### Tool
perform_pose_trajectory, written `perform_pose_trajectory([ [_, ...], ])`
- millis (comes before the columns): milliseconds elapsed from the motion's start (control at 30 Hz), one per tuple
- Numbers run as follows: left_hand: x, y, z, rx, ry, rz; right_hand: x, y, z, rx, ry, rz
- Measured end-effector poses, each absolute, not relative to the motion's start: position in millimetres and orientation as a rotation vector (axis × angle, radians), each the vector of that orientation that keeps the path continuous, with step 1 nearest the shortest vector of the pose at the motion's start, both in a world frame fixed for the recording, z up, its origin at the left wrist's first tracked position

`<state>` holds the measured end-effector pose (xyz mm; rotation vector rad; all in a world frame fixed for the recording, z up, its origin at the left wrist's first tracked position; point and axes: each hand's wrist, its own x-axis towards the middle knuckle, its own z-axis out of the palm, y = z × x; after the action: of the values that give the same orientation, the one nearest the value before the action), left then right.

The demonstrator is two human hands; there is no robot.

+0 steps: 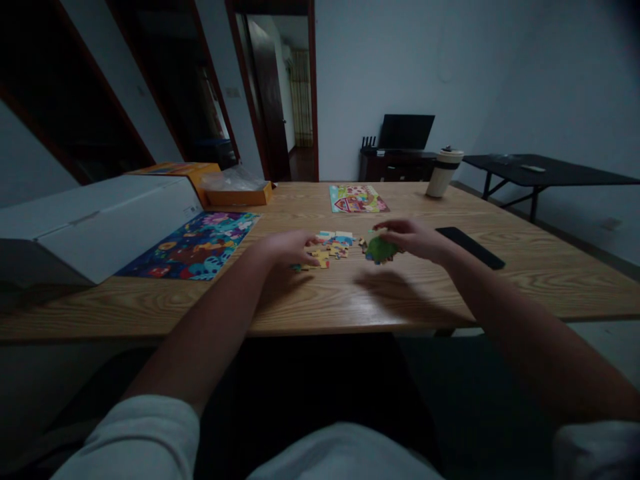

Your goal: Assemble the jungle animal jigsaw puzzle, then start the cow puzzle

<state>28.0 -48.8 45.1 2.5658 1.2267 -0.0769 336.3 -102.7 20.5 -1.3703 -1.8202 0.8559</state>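
My right hand (407, 238) grips a joined section of jigsaw puzzle (382, 249), mostly green with knobbed edges. It appears lifted off the wood, with a shadow on the tabletop below. To the left, my left hand (291, 248) is at the near left side of a partly assembled jigsaw puzzle (339, 249) in yellow and blue. Its thumb and fingers are apart and curved around the left edge of the pieces. Whether the fingertips touch them I cannot tell. A bright reference picture (357, 199) lies flat beyond the pieces.
On the wooden table (320, 300), a dark blue illustrated sheet (200, 243) lies left, beside a large white box (110, 213). Behind it stands an orange box (240, 195) with clear plastic. A black phone-like slab (470, 247) and a lidded cup (444, 173) are at right.
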Motion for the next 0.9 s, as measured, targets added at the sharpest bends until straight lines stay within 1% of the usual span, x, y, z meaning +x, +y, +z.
perform_pose_trajectory([
  [67,19.8,-45.2,46.4,2.550,1.264,-0.165,335.7,-109.7,13.0,-1.486,-2.027,0.850],
  [100,16.5,-43.7,45.2,2.539,1.304,-0.189,333.7,-111.9,9.9,-1.539,-2.123,0.796],
  [200,8.3,-41.7,38.2,2.524,1.406,-0.230,325.3,-111.4,6.6,-1.650,-2.319,0.438],
  [300,0.5,-41.2,31.9,2.520,1.377,-0.158,311.0,-106.1,11.5,-1.629,-2.373,0.053],
  [367,-3.2,-40.9,28.2,2.508,1.310,-0.063,294.9,-104.8,15.9,-1.522,-2.428,-0.058],
  [500,-0.5,-44.1,18.7,2.499,1.267,0.219,259.9,-100.5,22.7,-1.346,-2.568,0.001],
  [600,9.0,-50.2,11.9,2.545,1.193,0.387,254.2,-85.1,27.7,-1.413,-2.413,0.123],
  [667,14.5,-53.6,10.3,2.586,1.097,0.356,261.0,-71.1,31.8,-1.516,-2.305,0.192],
  [733,16.8,-55.7,11.5,2.591,1.038,0.247,269.8,-58.8,35.5,-1.666,-2.307,0.270],
  [800,16.2,-57.1,14.5,2.597,1.021,0.149,275.5,-50.5,36.7,-1.793,-2.391,0.366],
  [900,14.5,-59.1,17.0,2.645,1.023,0.110,275.6,-43.5,31.7,-1.808,-2.552,0.440],
])
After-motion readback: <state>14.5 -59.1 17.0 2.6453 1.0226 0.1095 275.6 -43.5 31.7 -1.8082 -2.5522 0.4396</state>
